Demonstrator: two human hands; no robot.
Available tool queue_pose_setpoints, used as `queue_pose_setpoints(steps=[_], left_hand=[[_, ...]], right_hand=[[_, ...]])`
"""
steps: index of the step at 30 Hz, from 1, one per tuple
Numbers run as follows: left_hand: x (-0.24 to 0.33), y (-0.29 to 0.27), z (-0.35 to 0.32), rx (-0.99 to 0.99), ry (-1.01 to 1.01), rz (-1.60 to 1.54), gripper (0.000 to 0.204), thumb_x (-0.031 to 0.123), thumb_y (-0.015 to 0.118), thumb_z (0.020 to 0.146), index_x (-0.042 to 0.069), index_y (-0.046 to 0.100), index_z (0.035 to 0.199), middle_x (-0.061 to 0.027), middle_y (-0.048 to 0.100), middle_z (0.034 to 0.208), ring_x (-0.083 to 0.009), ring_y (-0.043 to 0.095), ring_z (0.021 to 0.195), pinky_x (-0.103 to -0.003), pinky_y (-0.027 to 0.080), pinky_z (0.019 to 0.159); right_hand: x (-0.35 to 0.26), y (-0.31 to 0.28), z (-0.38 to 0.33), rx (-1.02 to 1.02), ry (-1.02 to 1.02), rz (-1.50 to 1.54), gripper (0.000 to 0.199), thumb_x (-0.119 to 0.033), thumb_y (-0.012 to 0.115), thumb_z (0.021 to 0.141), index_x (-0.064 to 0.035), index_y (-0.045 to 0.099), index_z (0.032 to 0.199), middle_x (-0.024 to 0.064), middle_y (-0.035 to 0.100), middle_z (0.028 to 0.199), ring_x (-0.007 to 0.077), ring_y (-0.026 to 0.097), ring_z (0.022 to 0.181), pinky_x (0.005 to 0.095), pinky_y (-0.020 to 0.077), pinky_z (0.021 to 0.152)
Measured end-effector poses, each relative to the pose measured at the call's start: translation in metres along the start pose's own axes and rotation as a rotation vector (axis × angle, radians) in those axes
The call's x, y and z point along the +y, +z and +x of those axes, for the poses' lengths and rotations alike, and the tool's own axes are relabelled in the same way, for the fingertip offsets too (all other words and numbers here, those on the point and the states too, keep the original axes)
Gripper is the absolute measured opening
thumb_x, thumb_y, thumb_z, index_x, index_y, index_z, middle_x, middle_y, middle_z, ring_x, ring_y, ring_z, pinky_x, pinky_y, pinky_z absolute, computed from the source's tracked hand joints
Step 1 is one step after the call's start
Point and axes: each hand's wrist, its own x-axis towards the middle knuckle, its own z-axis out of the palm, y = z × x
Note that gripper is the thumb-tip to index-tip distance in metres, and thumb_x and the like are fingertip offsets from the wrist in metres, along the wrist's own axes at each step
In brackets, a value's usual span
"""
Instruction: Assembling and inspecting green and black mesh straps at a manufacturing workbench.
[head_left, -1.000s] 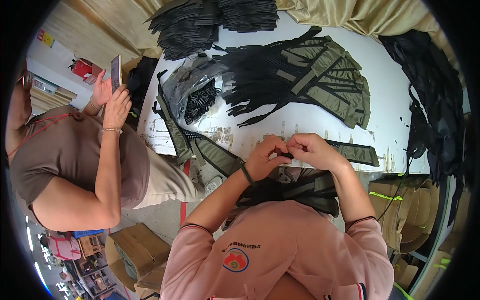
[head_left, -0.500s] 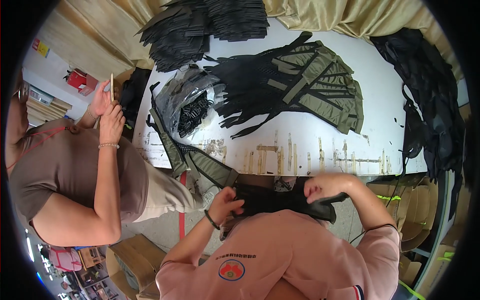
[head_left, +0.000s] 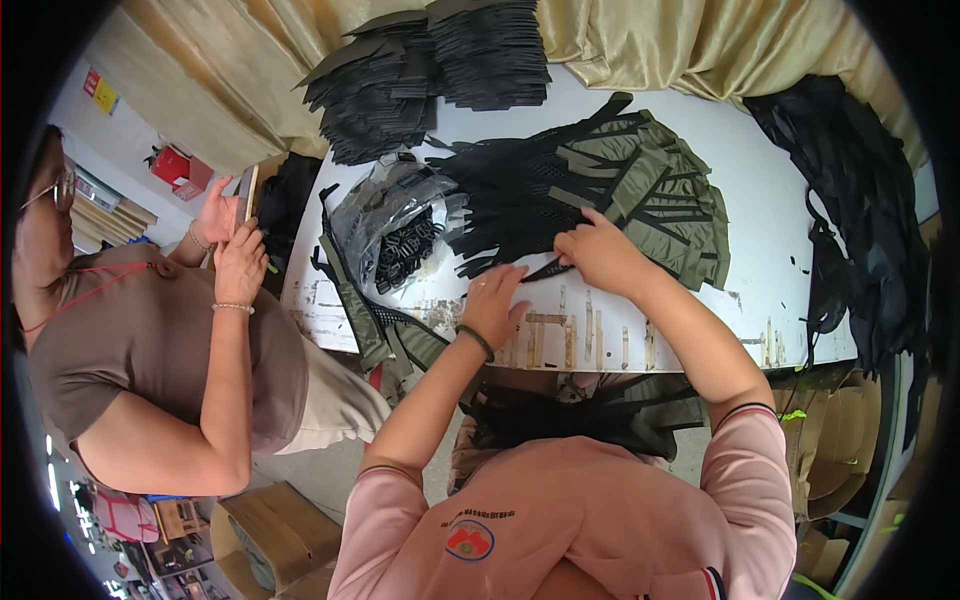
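On the white table lies a fanned stack of olive-green panels (head_left: 690,225) with black mesh and dangling black straps (head_left: 505,215). Above the near edge of that stack my right hand (head_left: 605,258) is curled, its thumb and fingers at a black strap end, one finger stretched toward an olive strap. My left hand (head_left: 492,308) is beside it, fingers spread and touching the tips of the straps, holding nothing. A black and olive piece (head_left: 560,415) lies across my lap. Left of the stack, a clear plastic bag (head_left: 385,235) holds many black buckles (head_left: 408,245).
Tall piles of black cut pieces (head_left: 490,55) stand at the back. More black fabric (head_left: 850,200) hangs over the table's right end. An olive strap piece (head_left: 345,290) drapes off the left edge. A person (head_left: 170,370) holding a phone stands left; cardboard boxes (head_left: 275,535) are on the floor.
Both my hands have moved from my lap forward onto the table, to the straps of the olive stack. The black piece stays on my lap. The view has shifted slightly.
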Motion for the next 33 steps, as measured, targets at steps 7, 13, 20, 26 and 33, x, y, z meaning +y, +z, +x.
queue_pose_setpoints(steps=[7,13,20,26,33], left_hand=[[-0.007,-0.022,-0.005,-0.735,-0.543,-0.763,0.018,0.014,0.049,0.092,0.001,0.061,0.094,-0.0064,0.064,0.074,-0.0172,0.061,0.058,-0.029,0.048,0.054],[-0.016,-0.023,-0.017,-0.800,-0.736,-0.838,0.016,0.013,0.051,0.091,0.002,0.053,0.102,-0.0054,0.064,0.077,-0.0121,0.059,0.055,-0.024,0.047,0.050],[-0.026,-0.020,-0.028,-0.537,-0.665,-0.705,0.013,0.011,0.065,0.082,0.005,0.055,0.086,-0.0023,0.061,0.072,-0.0080,0.056,0.057,-0.021,0.043,0.049],[-0.019,-0.024,-0.023,-0.410,-0.650,-0.884,0.015,0.008,0.070,0.078,0.006,0.057,0.084,0.0002,0.060,0.072,-0.0064,0.054,0.059,-0.021,0.043,0.051],[-0.120,-0.071,0.007,0.112,-0.585,-0.097,0.009,0.003,0.064,0.077,0.003,0.060,0.085,-0.0064,0.060,0.075,-0.0151,0.057,0.068,-0.027,0.046,0.065]], right_hand=[[0.001,0.003,-0.071,-0.033,0.118,0.139,0.013,-0.020,0.059,0.082,-0.0070,0.057,0.084,0.0131,0.061,0.072,0.0348,0.060,0.071,0.0436,0.0468,0.063],[-0.009,0.064,-0.096,-0.176,0.387,0.339,0.018,-0.020,0.064,0.079,-0.0063,0.056,0.087,0.0125,0.062,0.076,0.0342,0.060,0.078,0.0458,0.0456,0.070],[-0.047,0.058,-0.055,0.257,0.195,0.351,0.035,-0.011,0.065,0.077,-0.0069,0.057,0.110,0.0162,0.058,0.106,0.0331,0.057,0.094,0.0413,0.0424,0.086],[-0.082,0.096,-0.022,-0.011,0.341,1.088,0.027,-0.008,0.060,0.082,-0.0013,0.057,0.108,0.0140,0.065,0.089,0.0233,0.062,0.077,0.0307,0.0491,0.070],[-0.074,0.121,-0.025,-0.026,0.378,1.247,0.013,-0.011,0.057,0.087,-0.0002,0.061,0.094,0.0044,0.063,0.074,0.0103,0.057,0.064,0.0251,0.0474,0.062]])
